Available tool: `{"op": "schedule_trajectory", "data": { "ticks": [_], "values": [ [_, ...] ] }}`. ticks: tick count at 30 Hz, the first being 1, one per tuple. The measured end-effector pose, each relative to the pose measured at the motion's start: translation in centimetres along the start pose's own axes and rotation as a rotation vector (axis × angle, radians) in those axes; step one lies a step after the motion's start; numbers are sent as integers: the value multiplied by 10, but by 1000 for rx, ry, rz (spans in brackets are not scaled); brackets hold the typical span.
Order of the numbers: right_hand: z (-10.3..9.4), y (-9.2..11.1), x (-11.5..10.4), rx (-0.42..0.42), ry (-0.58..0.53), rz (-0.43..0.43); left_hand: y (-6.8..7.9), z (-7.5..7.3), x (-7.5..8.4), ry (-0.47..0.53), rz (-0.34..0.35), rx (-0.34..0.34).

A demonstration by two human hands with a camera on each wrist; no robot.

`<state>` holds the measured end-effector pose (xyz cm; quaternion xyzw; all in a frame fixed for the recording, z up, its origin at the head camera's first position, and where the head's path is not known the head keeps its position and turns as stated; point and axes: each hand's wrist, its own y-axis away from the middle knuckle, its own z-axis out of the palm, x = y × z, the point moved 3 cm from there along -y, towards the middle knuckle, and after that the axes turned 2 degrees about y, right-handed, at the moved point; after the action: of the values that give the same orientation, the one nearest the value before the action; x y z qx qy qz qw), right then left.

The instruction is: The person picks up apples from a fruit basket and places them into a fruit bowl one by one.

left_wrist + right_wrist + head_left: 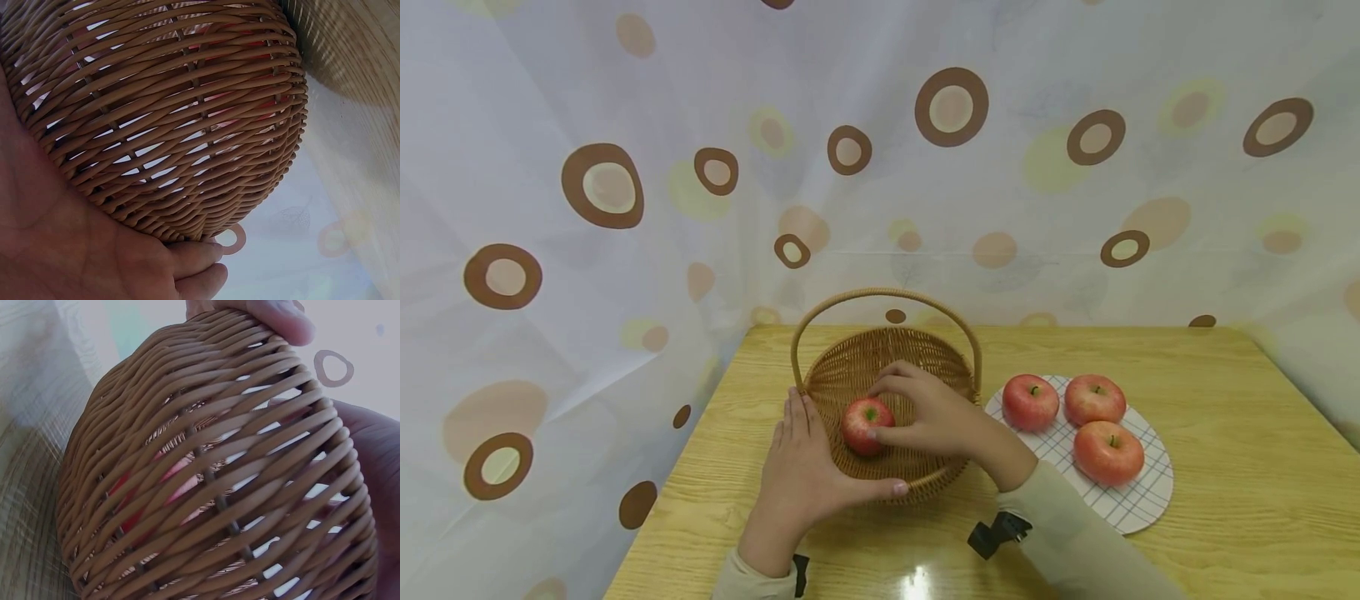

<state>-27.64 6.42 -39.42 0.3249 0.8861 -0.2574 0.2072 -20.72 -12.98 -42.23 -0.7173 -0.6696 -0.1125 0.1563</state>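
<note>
A wicker basket [951, 362] with an arched handle stands on the table. Inside it lies a red apple [867, 435], seen through the weave in both wrist views. My left hand [801, 471] rests against the basket's left and near side, fingers straight and spread, thumb stretched along the near rim. In the left wrist view, its palm lies against the wicker [156, 125]. My right hand [936, 412] reaches over the right rim into the basket, its thumb and bent fingers spread above the apple. Through the weave, a gap shows between hand and apple; contact is unclear.
Right of the basket, an oval white mat or plate with a checked pattern [1131, 508] holds three apples [1096, 400]. The wooden table [1240, 467] extends beyond it. A dotted cloth [880, 225] hangs behind the table and at the left.
</note>
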Motion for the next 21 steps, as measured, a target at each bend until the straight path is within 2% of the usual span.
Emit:
{"op": "schedule_trajectory", "data": {
  "ticks": [11,21],
  "values": [
    [3,-5,9,-65,16,36,1,-2,2,-21,-3,-2],
    [4,-11,6,-119,41,50,2,-3,3,-22,0,0]
  ]
}}
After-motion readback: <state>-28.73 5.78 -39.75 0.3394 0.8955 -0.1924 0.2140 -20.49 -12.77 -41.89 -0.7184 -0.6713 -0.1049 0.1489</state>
